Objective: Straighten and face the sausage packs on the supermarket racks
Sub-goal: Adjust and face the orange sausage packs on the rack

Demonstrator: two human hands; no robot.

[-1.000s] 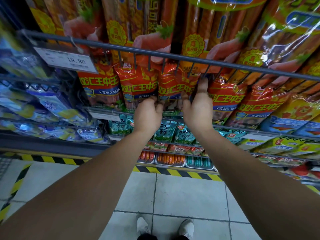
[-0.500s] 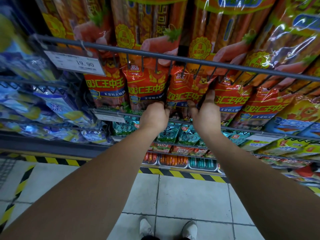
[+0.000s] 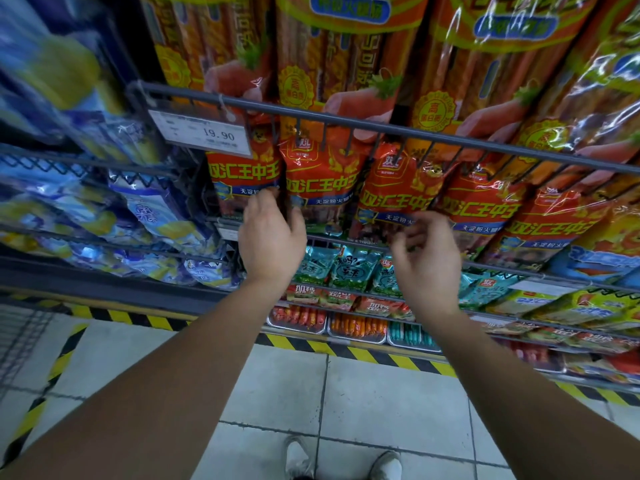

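A row of red sausage packs hangs behind the grey wire rack rail. My left hand reaches the bottom of the leftmost red pack and the second red pack. Its thumb lies on the first pack's lower corner and its fingers curl around the second pack's lower edge. My right hand hovers in front of the bottom of the third red pack, fingers loosely curled and apart, holding nothing. More red packs lean to the right along the row.
Tall orange sausage packs stand on the shelf above. A price tag reading 19.90 hangs on the rail. Blue packs fill the racks at left, green packs the shelf below. Yellow-black tape edges the tiled floor.
Both hands have let go of the third red pack. My left hand has moved left to the first two packs, and my right hand has drawn back and opened.
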